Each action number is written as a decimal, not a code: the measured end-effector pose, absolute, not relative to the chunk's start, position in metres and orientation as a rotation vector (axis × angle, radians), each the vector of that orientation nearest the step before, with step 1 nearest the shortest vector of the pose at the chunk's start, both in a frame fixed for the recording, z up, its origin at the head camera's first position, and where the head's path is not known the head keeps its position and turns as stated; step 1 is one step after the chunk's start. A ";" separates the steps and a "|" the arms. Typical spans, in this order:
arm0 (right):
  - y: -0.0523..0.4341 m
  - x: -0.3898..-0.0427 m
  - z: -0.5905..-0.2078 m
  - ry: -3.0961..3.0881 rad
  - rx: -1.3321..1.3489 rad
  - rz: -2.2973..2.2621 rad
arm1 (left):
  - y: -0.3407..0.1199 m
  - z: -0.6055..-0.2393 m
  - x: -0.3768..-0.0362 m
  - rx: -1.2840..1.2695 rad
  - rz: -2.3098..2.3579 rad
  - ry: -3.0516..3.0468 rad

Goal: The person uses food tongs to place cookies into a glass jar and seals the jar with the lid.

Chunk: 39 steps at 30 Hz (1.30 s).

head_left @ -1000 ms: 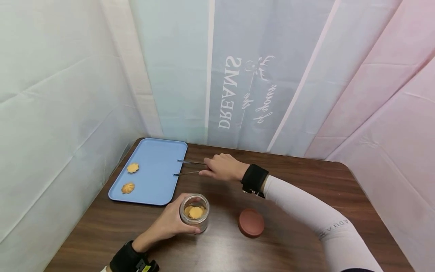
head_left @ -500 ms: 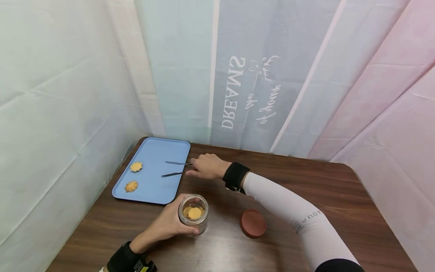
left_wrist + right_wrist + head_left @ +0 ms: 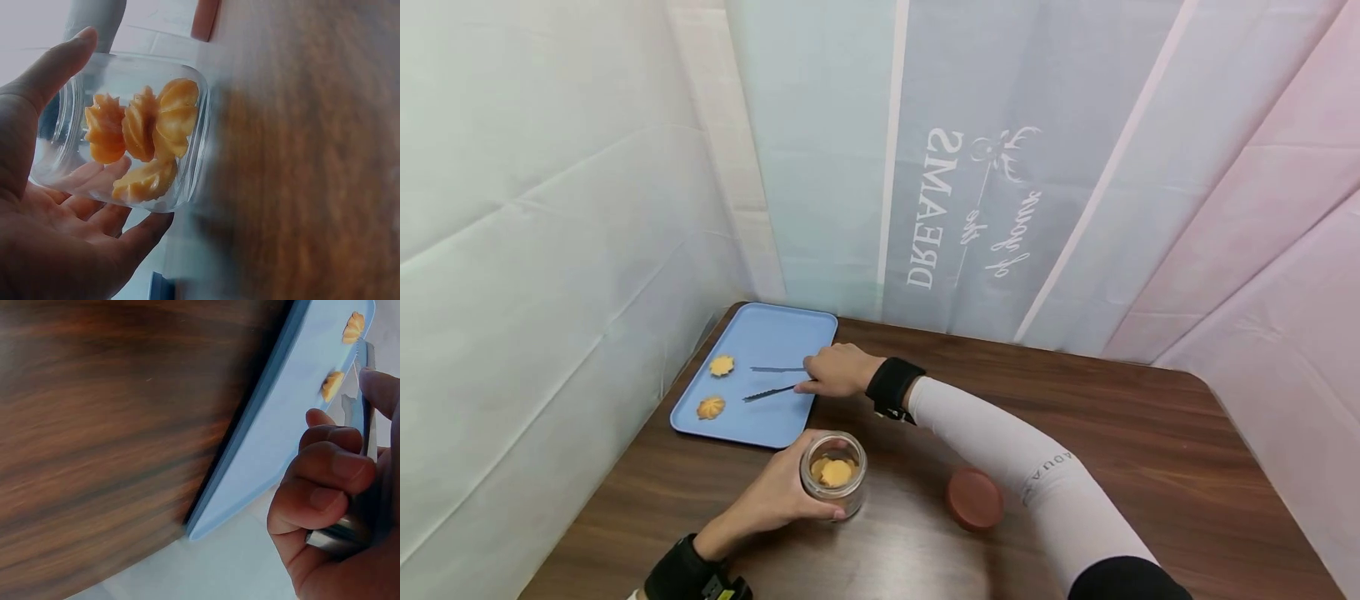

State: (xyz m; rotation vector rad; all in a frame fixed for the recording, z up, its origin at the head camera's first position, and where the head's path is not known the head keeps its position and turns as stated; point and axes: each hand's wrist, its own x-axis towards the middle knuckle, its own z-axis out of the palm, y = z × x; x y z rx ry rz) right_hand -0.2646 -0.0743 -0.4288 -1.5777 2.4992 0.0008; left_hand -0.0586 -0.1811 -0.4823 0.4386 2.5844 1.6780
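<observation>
My left hand [image 3: 781,490] grips a clear jar [image 3: 835,493] with its mouth uncovered. Several ridged yellow cookies [image 3: 140,128] lie inside it, as the left wrist view shows through the wall. Over the right part of the blue tray [image 3: 775,325], my right hand [image 3: 838,370] holds metal tongs [image 3: 771,393]. Their two arms are spread apart and point left, with nothing between the tips. Left of those tips, two cookies lie on the tray: one farther back [image 3: 722,366] and one nearer [image 3: 711,407]. In the right wrist view, curled fingers [image 3: 325,469] wrap the tongs.
A reddish-brown round lid [image 3: 974,498] lies on the dark wooden table [image 3: 1075,392], right of the jar and beside the right sleeve [image 3: 1000,433]. Hanging cloth [image 3: 820,167] encloses the table at the back and both sides.
My right hand has carried the spread tongs leftward, farther over the tray and closer to the two cookies. The left hand keeps its hold on the jar. The head view has shifted slightly.
</observation>
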 end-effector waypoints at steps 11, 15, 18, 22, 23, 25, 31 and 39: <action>-0.108 -0.252 -0.436 2.436 -1.584 0.097 | -0.178 -0.485 -0.061 0.488 1.695 2.554; -0.123 -0.247 -0.438 2.428 -1.601 0.135 | -0.179 -0.484 -0.060 0.493 1.698 2.557; -0.132 -0.243 -0.440 2.413 -1.600 0.143 | -0.180 -0.483 -0.057 0.473 1.705 2.549; -0.141 -0.240 -0.441 2.407 -1.567 0.149 | -0.182 -0.483 -0.054 0.434 1.720 2.541; -0.143 -0.239 -0.441 2.407 -1.557 0.151 | -0.183 -0.483 -0.053 0.427 1.721 2.543; -0.146 -0.239 -0.440 2.404 -1.553 0.157 | -0.184 -0.483 -0.053 0.422 1.726 2.548; -0.151 -0.237 -0.440 2.399 -1.574 0.170 | -0.185 -0.484 -0.054 0.448 1.737 2.550; -0.148 -0.240 -0.448 2.413 -1.572 0.138 | -0.186 -0.485 -0.055 0.499 1.706 2.573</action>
